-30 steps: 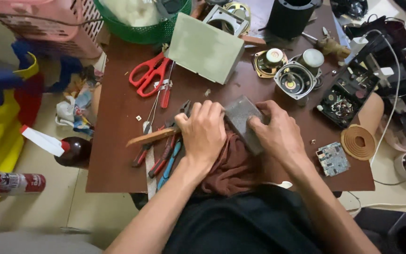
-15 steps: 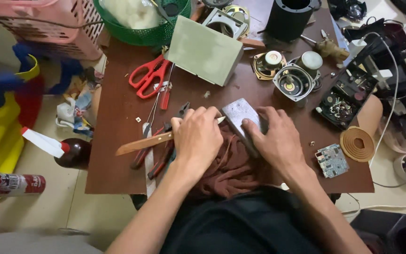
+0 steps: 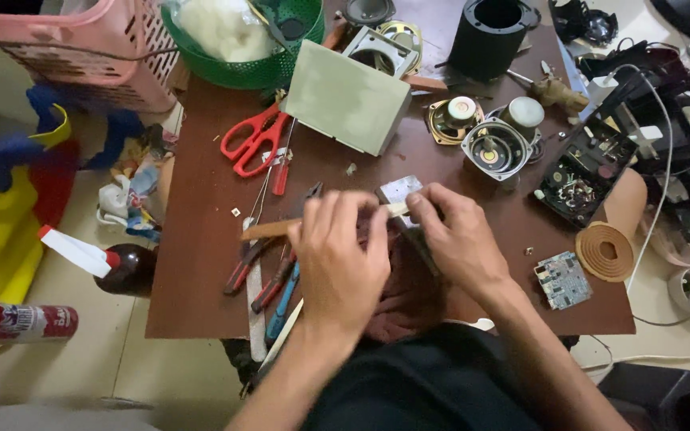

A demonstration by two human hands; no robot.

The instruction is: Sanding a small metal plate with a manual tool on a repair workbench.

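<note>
My left hand (image 3: 341, 259) grips a wooden-handled tool (image 3: 269, 230), a brush by the look of it. Its handle sticks out to the left and its pale tip (image 3: 397, 209) rests against a small grey metal part (image 3: 399, 190). My right hand (image 3: 458, 239) holds that part from the right, over a dark red cloth (image 3: 405, 299) at the front edge of the brown table (image 3: 201, 271). My hands hide most of the part's lower half.
Red scissors (image 3: 253, 140), a red screwdriver (image 3: 281, 172) and pliers (image 3: 277, 283) lie left of my hands. Behind are a pale green box (image 3: 345, 97), a green basket (image 3: 241, 48), speaker drivers (image 3: 493, 148) and a black cylinder (image 3: 493, 28). A circuit board (image 3: 562, 279) and brown coil (image 3: 604, 251) lie right.
My left hand swung the wooden handle from a slant to level, pointing left, and moved it up against the grey part. My right hand turned the part more upright.
</note>
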